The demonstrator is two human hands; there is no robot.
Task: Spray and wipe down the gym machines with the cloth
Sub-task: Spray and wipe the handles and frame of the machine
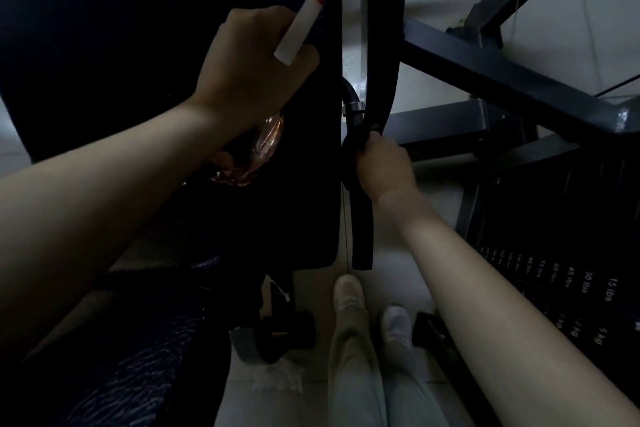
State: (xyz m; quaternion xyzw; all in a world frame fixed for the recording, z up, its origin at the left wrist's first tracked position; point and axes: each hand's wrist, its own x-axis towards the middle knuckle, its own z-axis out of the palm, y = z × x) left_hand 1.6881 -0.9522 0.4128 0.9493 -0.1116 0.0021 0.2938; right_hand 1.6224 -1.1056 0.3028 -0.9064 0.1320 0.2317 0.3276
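Left hand curled round the spray bottle, right hand squeezing the cloth on the handle, so I'd twist fully round it, not swipe.

Spray bottle at the machine's black pad
White, red-tipped nozzle and pinkish body, tilted in the left hand; the right hand gripped the black handle.

Spray bottle mostly hidden behind left hand; cloth in right hand indistinct.

Head-worn view, facing steeply downward, close range
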